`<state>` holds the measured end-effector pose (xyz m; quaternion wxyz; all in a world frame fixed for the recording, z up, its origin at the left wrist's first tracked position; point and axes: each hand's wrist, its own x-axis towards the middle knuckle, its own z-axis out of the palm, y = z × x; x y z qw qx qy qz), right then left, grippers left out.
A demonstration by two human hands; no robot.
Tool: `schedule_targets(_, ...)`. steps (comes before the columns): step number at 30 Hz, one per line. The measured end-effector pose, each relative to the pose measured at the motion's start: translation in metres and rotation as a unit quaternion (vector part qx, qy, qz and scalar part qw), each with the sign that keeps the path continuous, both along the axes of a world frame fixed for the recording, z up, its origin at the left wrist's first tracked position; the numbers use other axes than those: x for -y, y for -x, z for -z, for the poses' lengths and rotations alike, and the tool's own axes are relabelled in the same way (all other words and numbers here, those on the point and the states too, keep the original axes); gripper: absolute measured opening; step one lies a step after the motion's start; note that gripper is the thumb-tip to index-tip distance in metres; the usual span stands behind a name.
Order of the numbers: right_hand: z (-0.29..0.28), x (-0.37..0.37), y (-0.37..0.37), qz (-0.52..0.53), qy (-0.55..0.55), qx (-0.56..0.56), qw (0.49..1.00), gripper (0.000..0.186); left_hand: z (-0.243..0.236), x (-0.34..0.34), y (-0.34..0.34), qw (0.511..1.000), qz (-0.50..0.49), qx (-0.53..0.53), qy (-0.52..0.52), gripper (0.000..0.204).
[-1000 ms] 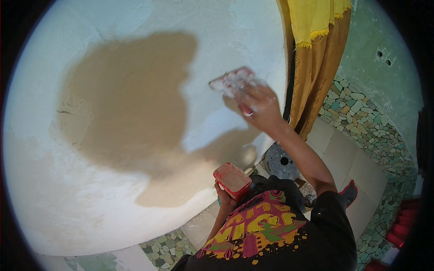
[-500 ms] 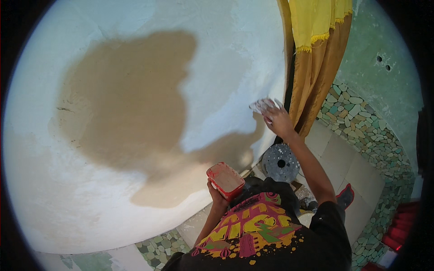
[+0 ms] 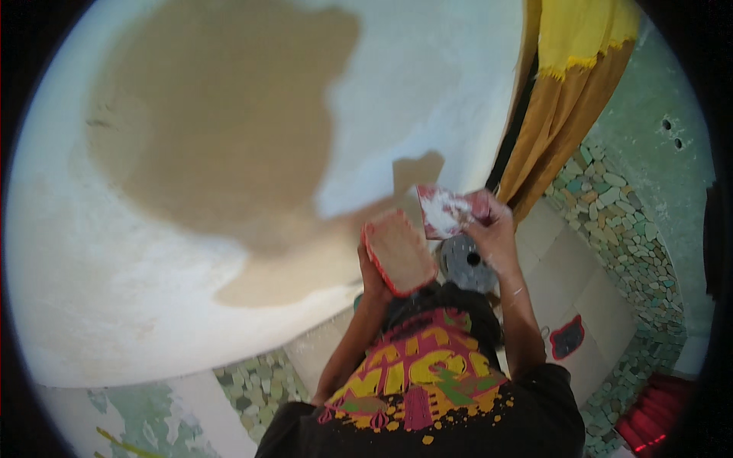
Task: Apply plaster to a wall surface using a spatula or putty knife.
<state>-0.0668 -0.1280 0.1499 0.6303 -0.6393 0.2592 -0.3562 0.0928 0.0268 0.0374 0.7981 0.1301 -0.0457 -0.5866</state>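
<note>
The left hand [image 3: 372, 278] grasps the red tub [image 3: 370, 246] of beige paste [image 3: 401, 253] near the wall [image 3: 405, 84]; the right hand [image 3: 495, 229] pinches a smeared scraper [image 3: 440, 215] beside it. Work looks partway: the wall appears patchily coated, dark marks [image 3: 98, 123] at left uncovered, plenty of paste unused.

I classify the site as a room interior, with wall finishing under way; I cannot confirm whether it is a home. Indicators: patchy pale wall [image 3: 397, 114], paste-filled red tub [image 3: 412, 289] and coated flat blade [image 3: 441, 216]. Fixed and furnishing indicators: yellow cloth [image 3: 584, 34] over brown curtain [image 3: 551, 141], floor tiles [image 3: 576, 248], stone-mosaic border [image 3: 611, 197], mottled green wall [image 3: 649, 95].
</note>
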Motion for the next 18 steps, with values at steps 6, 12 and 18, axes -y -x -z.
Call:
schedule_targets(6,-0.025,-0.010,0.012,-0.005,0.136,-0.062,0.989,0.029,-0.019,0.026,0.007,0.992,-0.059,0.054,-0.102,0.072)
schedule_targets(12,-0.023,-0.030,-0.005,-0.034,0.289,-0.252,0.923,0.040,-0.021,0.033,0.018,0.993,-0.059,0.053,-0.092,0.070)
schedule_targets(18,0.028,-0.046,-0.021,-0.024,0.341,-0.248,0.906,0.053,-0.029,0.034,0.031,0.981,-0.101,0.092,-0.137,0.064)
